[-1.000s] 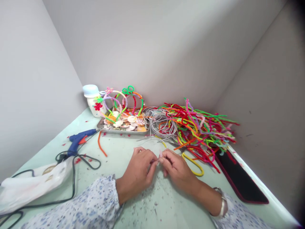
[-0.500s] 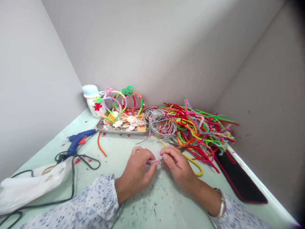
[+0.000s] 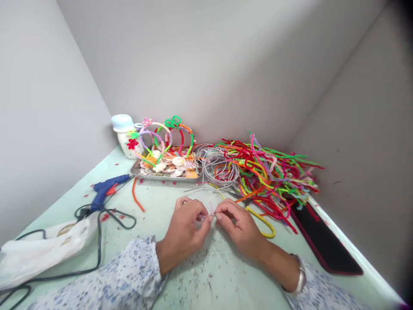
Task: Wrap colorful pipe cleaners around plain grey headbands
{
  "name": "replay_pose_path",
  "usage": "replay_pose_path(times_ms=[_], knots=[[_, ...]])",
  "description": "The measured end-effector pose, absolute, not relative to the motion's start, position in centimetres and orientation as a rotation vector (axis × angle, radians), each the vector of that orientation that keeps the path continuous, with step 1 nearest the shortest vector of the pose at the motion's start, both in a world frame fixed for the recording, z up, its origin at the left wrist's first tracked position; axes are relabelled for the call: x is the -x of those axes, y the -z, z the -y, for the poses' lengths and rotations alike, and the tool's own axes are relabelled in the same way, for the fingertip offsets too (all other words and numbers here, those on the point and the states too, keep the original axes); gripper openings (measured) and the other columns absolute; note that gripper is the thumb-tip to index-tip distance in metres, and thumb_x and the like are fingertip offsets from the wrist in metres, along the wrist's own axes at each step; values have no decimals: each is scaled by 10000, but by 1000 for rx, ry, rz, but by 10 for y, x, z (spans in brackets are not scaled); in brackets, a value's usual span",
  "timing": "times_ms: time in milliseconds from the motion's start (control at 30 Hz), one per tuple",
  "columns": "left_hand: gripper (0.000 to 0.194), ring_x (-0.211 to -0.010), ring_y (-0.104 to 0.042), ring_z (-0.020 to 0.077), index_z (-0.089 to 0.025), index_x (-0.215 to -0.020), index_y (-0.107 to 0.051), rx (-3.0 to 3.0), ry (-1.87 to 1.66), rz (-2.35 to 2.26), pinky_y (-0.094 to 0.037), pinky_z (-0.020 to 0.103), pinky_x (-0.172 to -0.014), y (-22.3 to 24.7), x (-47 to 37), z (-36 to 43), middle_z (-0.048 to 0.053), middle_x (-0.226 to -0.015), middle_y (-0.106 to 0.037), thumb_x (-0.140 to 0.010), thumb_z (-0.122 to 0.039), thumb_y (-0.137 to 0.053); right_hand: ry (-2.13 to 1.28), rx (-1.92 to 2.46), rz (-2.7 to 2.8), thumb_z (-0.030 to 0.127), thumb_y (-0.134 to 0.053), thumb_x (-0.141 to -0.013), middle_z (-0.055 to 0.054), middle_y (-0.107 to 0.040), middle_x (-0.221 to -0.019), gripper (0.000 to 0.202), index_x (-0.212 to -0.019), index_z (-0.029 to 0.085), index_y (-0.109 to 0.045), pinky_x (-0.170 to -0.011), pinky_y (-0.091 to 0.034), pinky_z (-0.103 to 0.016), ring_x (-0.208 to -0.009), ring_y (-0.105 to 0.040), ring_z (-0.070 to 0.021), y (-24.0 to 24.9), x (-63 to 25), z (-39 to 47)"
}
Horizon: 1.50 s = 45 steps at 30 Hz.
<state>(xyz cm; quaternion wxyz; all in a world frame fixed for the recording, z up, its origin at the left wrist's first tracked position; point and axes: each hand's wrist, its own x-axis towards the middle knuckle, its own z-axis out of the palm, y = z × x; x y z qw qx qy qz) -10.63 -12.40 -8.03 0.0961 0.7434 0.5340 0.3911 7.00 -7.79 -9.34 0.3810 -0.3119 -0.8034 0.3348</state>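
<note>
Between my hands, over the middle of the table, is a small pale pink-lilac pipe cleaner (image 3: pixel 211 207), mostly covered by fingers. My left hand (image 3: pixel 187 221) pinches it between thumb and forefinger. From the other side, my right hand (image 3: pixel 238 224) closes thumb and fingers on its end, the fingertips almost meeting those of the left. A short fuzzy piece sticks up between the hands. Just beyond them lie a loose grey wire end (image 3: pixel 201 188) and a bent yellow pipe cleaner (image 3: pixel 266 224).
A tray (image 3: pixel 161 177) of seashells with pipe-cleaner hoops stands at the back, beside a white jar (image 3: pixel 124 133). Coiled grey wire (image 3: pixel 221 170) and a pipe-cleaner heap (image 3: pixel 274 172) lie right of it. A blue glue gun (image 3: pixel 103 191) with its cord is left; a black mat (image 3: pixel 325 245) lies right.
My right hand has moved slightly left, and its thumb and forefinger have closed on the pipe cleaner beside my left fingertips. My left hand has hardly moved.
</note>
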Motion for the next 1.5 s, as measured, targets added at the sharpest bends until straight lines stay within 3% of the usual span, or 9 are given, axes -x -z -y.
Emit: replay_pose_path(times_ms=[467, 733, 967, 1200, 1500], knots=[[157, -671, -475, 160, -196, -687, -488, -2177, -1143, -1563, -366, 368, -789, 78, 106, 127, -22, -632, -515, -844, -195, -483, -843, 786, 2090, 160, -534, -887, -1, -551, -790, 65, -872, 202, -580, -631, -416, -262, -696, -527, -138, 96, -68, 79], [53, -702, -508, 164, -191, -785, -525, -2268, -1222, -1548, -360, 369, -807, 80, 107, 124, -7, -698, -549, -837, -199, -533, -854, 837, 2050, 184, -528, -904, -10, -566, -815, 72, -882, 206, -593, -647, -440, -265, -725, -541, -143, 96, -69, 79], [101, -707, -499, 163, -190, -760, -517, -2185, -1279, -1549, -366, 347, -795, 77, 106, 126, -12, -678, -533, -860, -180, -515, -870, 798, 1956, 232, -579, -883, -69, -552, -1100, 160, -1041, 226, -602, -718, -500, -283, -842, -590, -156, 97, -70, 75], [85, -721, -493, 158, -191, -778, -514, -2152, -1360, -1534, -361, 335, -780, 78, 104, 127, -13, -712, -538, -849, -156, -546, -809, 769, 1970, 231, -597, -879, -32, -589, -921, 27, -887, 220, -620, -778, -467, -302, -874, -576, -171, 97, -71, 71], [115, -778, -526, 150, -194, -822, -516, -2240, -1482, -1459, -366, 338, -804, 77, 105, 127, -6, -778, -575, -845, -97, -574, -804, 810, 1936, 230, -589, -880, -12, -578, -840, 48, -846, 210, -616, -714, -441, -279, -793, -561, -156, 96, -70, 73]])
